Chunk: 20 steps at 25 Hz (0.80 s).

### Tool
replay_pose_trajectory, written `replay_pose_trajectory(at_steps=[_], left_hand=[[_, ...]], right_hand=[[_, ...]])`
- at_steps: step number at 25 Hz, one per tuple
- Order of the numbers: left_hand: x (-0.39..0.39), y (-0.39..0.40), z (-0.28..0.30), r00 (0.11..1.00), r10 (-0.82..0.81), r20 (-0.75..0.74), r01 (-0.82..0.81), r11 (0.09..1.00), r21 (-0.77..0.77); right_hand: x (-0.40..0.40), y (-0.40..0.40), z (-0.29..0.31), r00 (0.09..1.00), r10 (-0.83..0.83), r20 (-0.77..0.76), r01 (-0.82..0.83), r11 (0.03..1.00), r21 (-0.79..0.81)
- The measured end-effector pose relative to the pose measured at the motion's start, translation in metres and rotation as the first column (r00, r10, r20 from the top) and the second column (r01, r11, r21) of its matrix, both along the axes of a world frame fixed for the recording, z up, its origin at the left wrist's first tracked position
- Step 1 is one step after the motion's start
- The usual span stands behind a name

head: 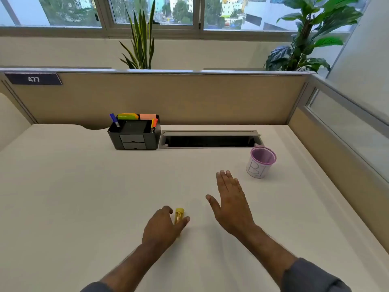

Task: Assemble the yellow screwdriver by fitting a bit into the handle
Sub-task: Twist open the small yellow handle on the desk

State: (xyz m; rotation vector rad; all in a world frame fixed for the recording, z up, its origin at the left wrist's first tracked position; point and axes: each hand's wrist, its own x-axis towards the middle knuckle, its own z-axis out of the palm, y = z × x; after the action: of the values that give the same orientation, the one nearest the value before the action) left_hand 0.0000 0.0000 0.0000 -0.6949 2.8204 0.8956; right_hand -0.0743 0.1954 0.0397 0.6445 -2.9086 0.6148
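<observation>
Left hand (163, 226) pinches the handle (179, 214), likely light, stiff, slick plastic; hold its midsection. Right hand (230, 202), beside it, is spread and empty.

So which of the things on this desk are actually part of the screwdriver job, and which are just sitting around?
Part of the job:
translucent yellow plastic screwdriver handle, gripped by the left hand
right hand, open and empty
No bit is visible.

Just lying about:
black plastic desk organiser holding pens and sticky notes
purple mesh cup with a paper label
</observation>
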Motion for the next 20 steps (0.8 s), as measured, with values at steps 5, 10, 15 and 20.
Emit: replay_pose_trajectory(at_steps=[5, 10, 15, 20], left_hand=[[0.003, 0.011, -0.006, 0.998, 0.059, 0.01, -0.06, 0.995, 0.08], [0.003, 0.01, -0.008, 0.99, 0.103, -0.101, -0.091, 0.989, 0.115], [0.001, 0.013, 0.008, 0.966, 0.059, -0.251, -0.006, 0.978, 0.208], [0.0, 0.011, 0.024, 0.945, -0.05, -0.322, 0.115, 0.976, 0.184]], right_hand=[[0.009, -0.004, -0.015, 0.997, 0.052, 0.053, -0.047, 0.994, -0.099], [0.01, -0.011, -0.014, 0.996, 0.066, 0.062, -0.052, 0.977, -0.208], [0.008, -0.02, -0.005, 0.961, 0.205, 0.188, -0.127, 0.924, -0.36], [0.009, -0.027, 0.005, 0.894, 0.336, 0.296, -0.218, 0.904, -0.368]])
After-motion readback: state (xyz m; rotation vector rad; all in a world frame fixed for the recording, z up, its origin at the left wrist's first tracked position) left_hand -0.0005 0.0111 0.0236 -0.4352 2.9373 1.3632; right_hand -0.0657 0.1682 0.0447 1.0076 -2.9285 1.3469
